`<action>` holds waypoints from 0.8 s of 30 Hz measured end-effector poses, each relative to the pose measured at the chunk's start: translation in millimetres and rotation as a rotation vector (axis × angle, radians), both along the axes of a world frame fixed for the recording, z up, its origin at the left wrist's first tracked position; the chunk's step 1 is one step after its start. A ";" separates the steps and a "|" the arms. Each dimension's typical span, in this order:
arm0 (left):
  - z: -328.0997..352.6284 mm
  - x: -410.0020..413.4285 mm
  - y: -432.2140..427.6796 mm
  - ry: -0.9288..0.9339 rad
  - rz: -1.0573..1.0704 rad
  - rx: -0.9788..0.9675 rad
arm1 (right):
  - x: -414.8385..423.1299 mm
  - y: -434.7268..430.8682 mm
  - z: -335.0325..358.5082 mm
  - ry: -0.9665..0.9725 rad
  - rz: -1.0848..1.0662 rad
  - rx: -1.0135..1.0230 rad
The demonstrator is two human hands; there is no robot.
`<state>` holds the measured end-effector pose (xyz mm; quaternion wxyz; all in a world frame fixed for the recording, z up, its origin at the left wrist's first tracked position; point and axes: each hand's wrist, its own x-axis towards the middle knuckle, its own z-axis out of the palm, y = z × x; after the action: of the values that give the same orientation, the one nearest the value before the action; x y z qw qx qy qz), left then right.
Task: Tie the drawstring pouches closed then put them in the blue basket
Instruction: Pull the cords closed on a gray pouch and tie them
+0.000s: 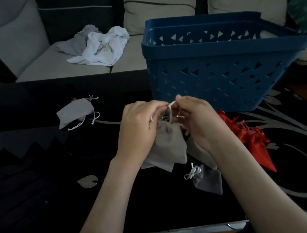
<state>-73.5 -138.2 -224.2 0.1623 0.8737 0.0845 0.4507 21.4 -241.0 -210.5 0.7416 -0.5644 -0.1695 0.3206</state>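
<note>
Left hand (140, 124) and right hand (197, 121) pinch the cord (170, 109) of a pouch (170, 145) mid-knot, grey pouches (74, 111) to their left and red pouches (253, 141) to their right outside the basket (218, 73)

Basket (218, 73) far right on table (45, 175). Centre pouch (170, 145) in front of it; left pouch (74, 111) well apart; near pouch (208, 181) closer in; pouch pile (251, 138) right. Sofa (39, 65) behind, cloths (101, 46) on seat.

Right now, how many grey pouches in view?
4: left pouch lying apart; held pouch between left hand and right hand; pale pouch under the right wrist; near pouch closest to camera. Others may hide beneath.
</note>
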 end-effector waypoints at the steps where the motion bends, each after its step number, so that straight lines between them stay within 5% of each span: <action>1: 0.4 -0.9 -1.8 0.014 0.001 -0.037 | 2.2 1.1 -2.0 0.041 -0.075 0.023; 6: 4.3 -9.7 -0.4 0.076 -0.015 -0.605 | 14.0 -7.2 3.8 0.424 -0.264 0.401; 9: 8.3 -8.7 4.7 0.089 0.049 -0.787 | 9.1 -6.9 7.4 0.442 -0.203 0.554; 18: 16.4 -0.2 1.0 -0.052 -0.075 -1.096 | 5.2 -8.1 9.6 -0.041 -0.025 0.292; 24: 26.5 3.2 -4.0 -0.064 -0.349 -1.268 | -1.9 -5.4 1.6 -0.598 0.103 -0.157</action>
<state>-70.3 -142.3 -197.7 0.7188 0.5957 0.1859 0.3065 19.5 -246.4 -208.9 0.5956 -0.6800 -0.3832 0.1898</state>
